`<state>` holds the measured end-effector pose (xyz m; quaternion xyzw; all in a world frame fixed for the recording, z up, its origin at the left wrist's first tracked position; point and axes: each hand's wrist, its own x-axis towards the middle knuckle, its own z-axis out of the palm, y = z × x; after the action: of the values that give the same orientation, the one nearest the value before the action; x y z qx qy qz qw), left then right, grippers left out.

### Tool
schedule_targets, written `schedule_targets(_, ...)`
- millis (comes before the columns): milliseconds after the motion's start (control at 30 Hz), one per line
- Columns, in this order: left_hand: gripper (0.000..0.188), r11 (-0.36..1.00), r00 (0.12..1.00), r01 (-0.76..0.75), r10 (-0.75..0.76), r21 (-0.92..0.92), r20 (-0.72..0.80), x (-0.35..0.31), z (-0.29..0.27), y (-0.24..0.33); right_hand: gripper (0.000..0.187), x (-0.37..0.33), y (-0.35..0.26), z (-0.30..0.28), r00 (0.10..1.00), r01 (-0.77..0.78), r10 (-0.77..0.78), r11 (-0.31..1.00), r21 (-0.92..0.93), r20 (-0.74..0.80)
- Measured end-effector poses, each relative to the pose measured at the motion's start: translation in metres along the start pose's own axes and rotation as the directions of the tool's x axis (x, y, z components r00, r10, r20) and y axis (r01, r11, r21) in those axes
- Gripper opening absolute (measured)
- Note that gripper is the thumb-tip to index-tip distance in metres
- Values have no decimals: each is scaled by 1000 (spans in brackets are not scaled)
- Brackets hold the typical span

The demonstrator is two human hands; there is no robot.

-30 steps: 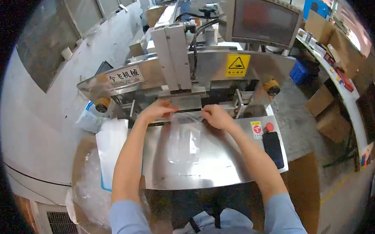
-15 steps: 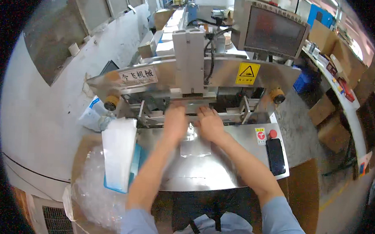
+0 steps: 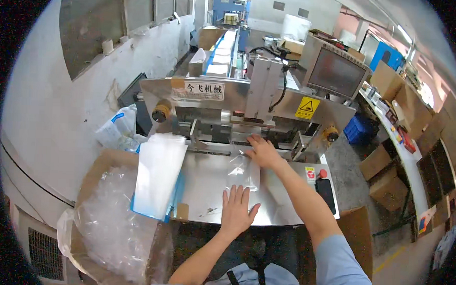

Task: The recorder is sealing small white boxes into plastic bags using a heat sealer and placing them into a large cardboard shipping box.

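Head cam: L hand (flat) & R hand on clr bag.

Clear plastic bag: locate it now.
In the head view, the clear plastic bag lies just right of picture centre on the steel table, the left hand at its near edge, the right hand toward its far end.

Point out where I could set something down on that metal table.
The table shows a bare patch between the white sheets and the clear bag. Another lies between the bag and the right forearm. It is crowded at the right edge, with the phone and red button, and around the bag, where the left hand and right hand are.
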<state>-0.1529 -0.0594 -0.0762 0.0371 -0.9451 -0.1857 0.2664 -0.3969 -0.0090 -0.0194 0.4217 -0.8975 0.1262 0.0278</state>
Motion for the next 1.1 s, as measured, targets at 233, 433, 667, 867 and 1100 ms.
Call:
schedule_targets(233,60,1000,1000,-4,4,14,-2,0,5,4,55,4,13,-2,1000,21,-21,1000,19,-3)
schedule_targets(433,58,999,999,13,-14,33,48,-4,5,-1,48,6,-2,-18,992,32,-35,999,-21,-122)
schedule_targets(667,69,995,994,86,-89,-49,-64,3,-1,7,41,19,3,-22,992,-14,6,998,-67,-125)
schedule_targets(867,79,976,970,166,-187,-143,-153,1,-1,2,37,31,13,-22,1000,-12,11,996,-84,-20)
schedule_targets(1100,78,961,948,175,-223,-214,-227,-2,5,-3,50,3,15,-35,1000,2,0,997,80,-29)
